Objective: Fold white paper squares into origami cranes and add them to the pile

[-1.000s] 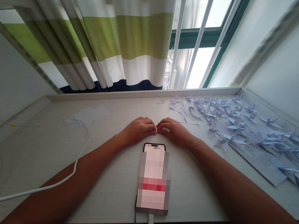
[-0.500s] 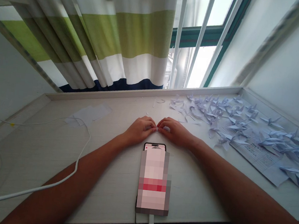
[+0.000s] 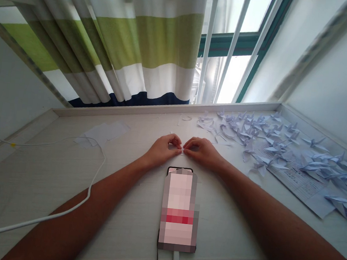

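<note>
Over the middle of the white desk (image 3: pixel 128 208), my left hand (image 3: pixel 165 149) and my right hand (image 3: pixel 200 152) meet nearly fingertip to fingertip. Each has its thumb and forefinger pinched together. Between them shows a tiny bit of white paper (image 3: pixel 182 150), mostly covered by the fingers, so its folded shape cannot be made out. A phone (image 3: pixel 178 230) lies just below the hands, its screen lit and blurred out. Off to the right of my right hand spreads a crowd of folded paper cranes (image 3: pixel 270 148).
A charging cable (image 3: pixel 175 259) runs from the phone over the desk's front edge. Another white cable (image 3: pixel 92 183) loops across my left forearm. Paper sheets (image 3: pixel 105 133) lie at the left, and a printed sheet (image 3: pixel 306 183) lies under several cranes. Curtain (image 3: pixel 164 42) and barred window stand behind.
My fingertips have drawn very slightly apart, with a little more white showing between them. The cranes, phone and sheets stay where they were.
</note>
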`<state>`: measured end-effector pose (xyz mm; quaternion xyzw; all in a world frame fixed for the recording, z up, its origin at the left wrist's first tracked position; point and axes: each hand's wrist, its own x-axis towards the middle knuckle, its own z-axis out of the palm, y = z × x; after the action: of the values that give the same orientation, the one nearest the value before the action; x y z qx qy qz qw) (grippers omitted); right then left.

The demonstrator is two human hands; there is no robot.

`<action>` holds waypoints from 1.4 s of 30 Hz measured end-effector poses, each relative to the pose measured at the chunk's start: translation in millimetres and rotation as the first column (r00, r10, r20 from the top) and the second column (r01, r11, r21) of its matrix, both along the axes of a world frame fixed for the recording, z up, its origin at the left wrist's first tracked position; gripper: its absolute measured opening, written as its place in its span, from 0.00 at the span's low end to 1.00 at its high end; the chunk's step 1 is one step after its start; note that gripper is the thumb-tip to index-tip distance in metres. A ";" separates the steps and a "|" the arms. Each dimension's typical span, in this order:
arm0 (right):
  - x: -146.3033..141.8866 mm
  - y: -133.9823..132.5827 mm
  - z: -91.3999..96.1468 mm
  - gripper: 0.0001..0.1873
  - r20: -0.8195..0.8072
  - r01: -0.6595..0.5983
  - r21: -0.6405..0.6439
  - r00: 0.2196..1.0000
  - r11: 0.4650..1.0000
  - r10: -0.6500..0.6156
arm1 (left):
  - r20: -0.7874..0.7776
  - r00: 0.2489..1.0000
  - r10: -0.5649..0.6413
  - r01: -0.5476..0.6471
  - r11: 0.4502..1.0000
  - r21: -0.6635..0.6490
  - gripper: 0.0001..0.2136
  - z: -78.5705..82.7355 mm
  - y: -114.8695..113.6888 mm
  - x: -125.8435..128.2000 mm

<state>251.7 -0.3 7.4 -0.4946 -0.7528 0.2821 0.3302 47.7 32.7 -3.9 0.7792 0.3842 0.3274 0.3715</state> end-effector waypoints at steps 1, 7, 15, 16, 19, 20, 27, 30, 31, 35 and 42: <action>-0.4 0.6 -1.1 0.06 -0.017 0.010 -0.012 1.000 1.000 -0.010 | 0.021 1.000 0.001 -0.001 1.000 -0.013 0.08 -1.5 0.9 0.5; -2.2 5.3 -5.3 0.05 -0.023 0.036 -0.049 0.999 0.998 -0.037 | 0.040 0.999 0.007 -0.004 0.998 -0.065 0.11 -5.1 2.1 2.7; 9.3 0.7 -2.1 0.11 0.118 -0.113 0.066 0.988 0.991 0.104 | -0.220 0.963 0.157 -0.078 0.941 0.330 0.01 2.3 -2.6 -4.9; 10.8 -0.1 -1.7 0.11 0.159 -0.122 0.089 0.982 0.989 0.107 | -0.237 0.957 0.169 -0.068 0.922 0.381 0.03 2.8 -1.9 -6.1; 14.0 -2.0 -0.4 0.12 0.272 -0.152 0.165 0.957 0.974 0.103 | -0.277 0.949 0.150 -0.019 0.905 0.425 0.06 3.3 -0.5 -8.5; 14.4 -2.6 0.3 0.12 0.295 -0.170 0.175 0.949 0.970 0.113 | -0.295 0.946 0.135 0.003 0.906 0.424 0.07 3.5 -1.0 -8.9; 12.8 -7.3 6.8 0.13 0.329 -0.213 0.172 0.933 0.962 0.148 | -0.504 0.860 0.080 0.211 0.844 0.494 0.11 11.6 -11.7 -9.4; 14.1 -5.4 5.4 0.14 0.323 -0.206 0.215 0.938 0.955 0.129 | -0.531 0.848 -0.009 0.302 0.831 0.468 0.12 15.5 -9.9 -12.7; 14.9 -4.1 4.5 0.13 0.322 -0.211 0.228 0.938 0.951 0.130 | -0.529 0.848 -0.036 0.321 0.830 0.456 0.12 16.1 -8.1 -14.2; 17.6 0.7 2.2 0.09 0.332 -0.263 0.203 0.925 0.943 0.186 | -0.508 0.858 -0.082 0.327 0.849 0.415 0.12 14.9 -0.5 -19.1; 15.2 1.2 3.3 0.08 0.391 -0.274 0.239 0.905 0.931 0.166 | -0.453 0.874 -0.173 0.398 0.790 0.467 0.11 13.0 -0.7 -17.5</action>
<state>266.8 0.9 10.7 -0.3957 -0.8853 0.1083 0.2191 30.2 32.0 9.1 0.9508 0.2150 0.2013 0.0963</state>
